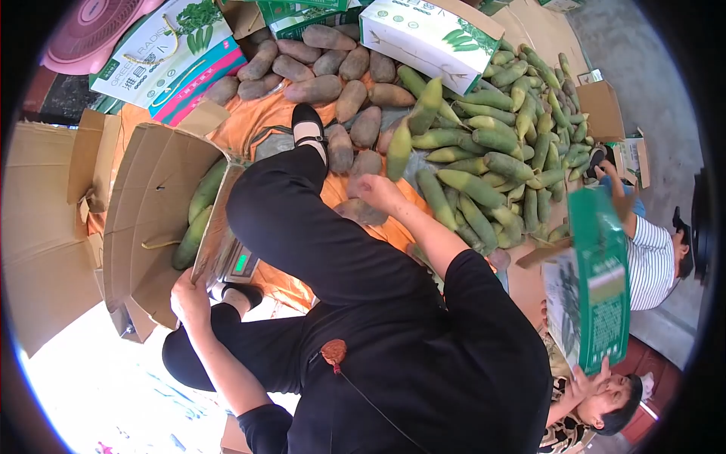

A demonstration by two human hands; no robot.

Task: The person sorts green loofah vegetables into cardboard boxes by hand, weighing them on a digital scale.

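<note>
Black shirt [423, 363] is filling lower center; left hand [189, 304] is pinching the edge of the open box [144, 216] at left, with green radishes [198, 216] lying inside. Right hand [383, 194] is hanging mid-frame by the reddish roots [366, 127], near the green pile [495, 144] at upper right; can't tell if its fingers are gripping anything.

Laid with grey flooring [643, 94] well right of the pink fan [94, 32], spread with orange sheeting [261, 122] nearer it, glaringly lit far below.
</note>
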